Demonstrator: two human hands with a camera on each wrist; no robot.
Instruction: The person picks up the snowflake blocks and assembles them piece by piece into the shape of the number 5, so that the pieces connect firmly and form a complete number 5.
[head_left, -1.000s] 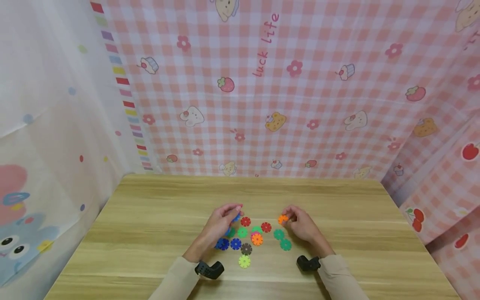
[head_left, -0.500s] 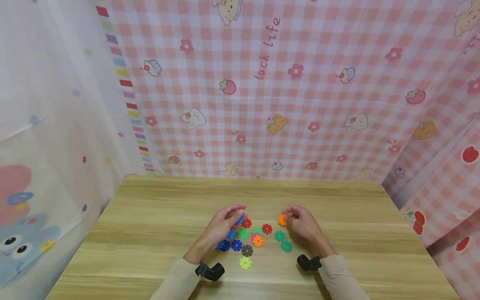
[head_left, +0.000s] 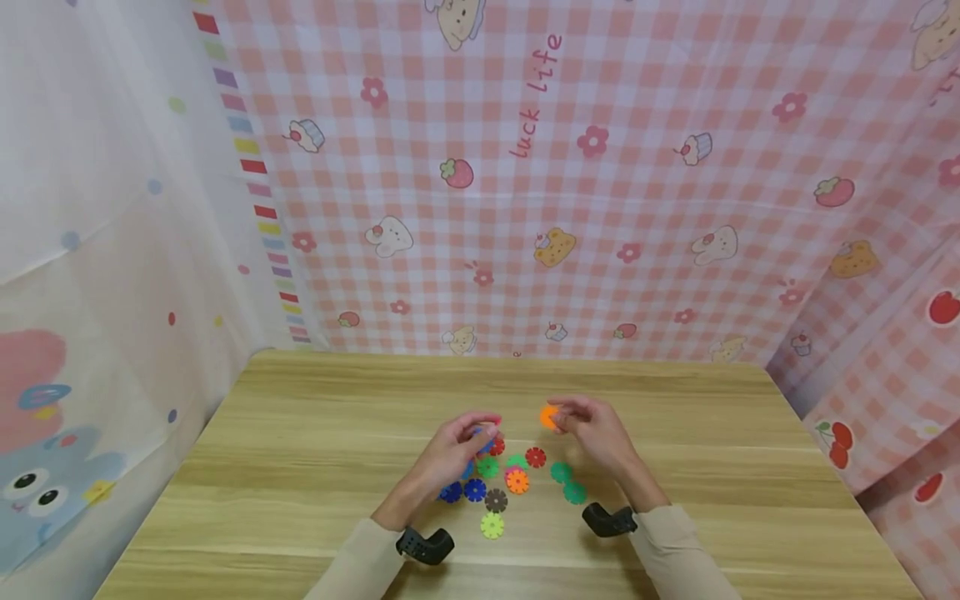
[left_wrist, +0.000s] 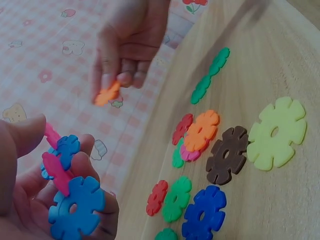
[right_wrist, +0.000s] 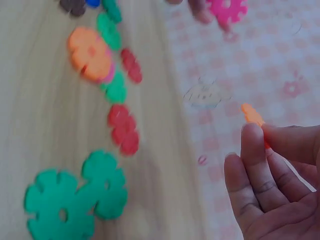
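Observation:
My left hand (head_left: 453, 450) holds a joined chain of plastic snowflake discs over the left side of the scattered discs. In the left wrist view, the chain alternates pink discs (left_wrist: 56, 172) and blue discs (left_wrist: 89, 200) slotted into each other, lying across the curled fingers. To the right and slightly higher, my right hand (head_left: 600, 429) pinches a single orange snowflake disc (head_left: 549, 417) between thumb and fingers. That orange disc is seen nearly edge-on in the right wrist view, its lower part hidden by the fingertips. A gap separates it from the chain.
Loose discs lie on the wooden table (head_left: 337, 500) between the forearms: lime (head_left: 492, 525), brown (head_left: 496, 501), dark blue (head_left: 475, 490), red (head_left: 536, 457) and two dark green ones (head_left: 574, 492). Another orange disc (head_left: 517, 480) overlaps a pink one. A checked curtain (head_left: 637, 192) hangs behind the table.
My right hand has lifted the orange disc up and leftward, toward the left hand. My left hand has shifted slightly right with the chain, now covering part of a red disc.

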